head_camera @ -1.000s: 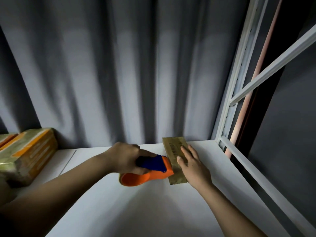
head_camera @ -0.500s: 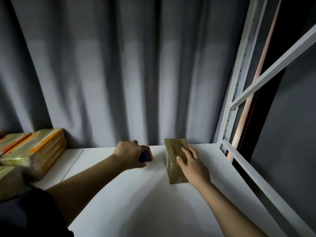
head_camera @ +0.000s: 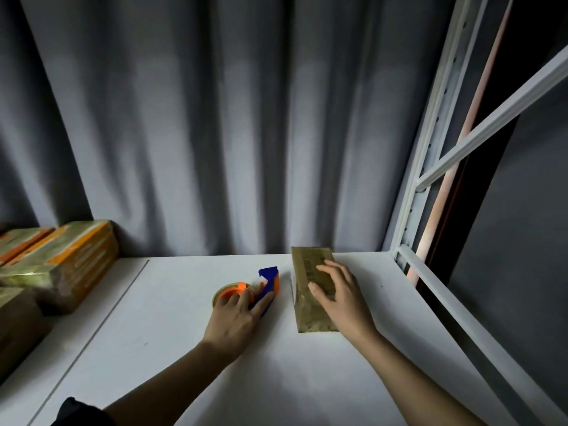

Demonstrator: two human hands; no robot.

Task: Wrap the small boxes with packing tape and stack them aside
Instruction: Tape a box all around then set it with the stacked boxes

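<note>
A small box wrapped in brownish tape (head_camera: 307, 315) lies lengthwise on the white shelf (head_camera: 172, 333), right of centre. My right hand (head_camera: 338, 293) rests on top of it with spread, nearly straight fingers. Left of the box, the orange and blue tape dispenser (head_camera: 264, 281) lies flat on the shelf. My left hand (head_camera: 235, 318) lies over the dispenser's near side, fingers extended on its roll and handle.
Several taped boxes with orange stripes (head_camera: 58, 262) are stacked at the shelf's left end. A grey curtain (head_camera: 215, 118) hangs right behind the shelf. A white metal rack frame (head_camera: 430, 272) borders the shelf on the right.
My left hand carried the dispenser off the box and laid it flat on the shelf to the left, loosening its grip. My right hand stayed on the box.
</note>
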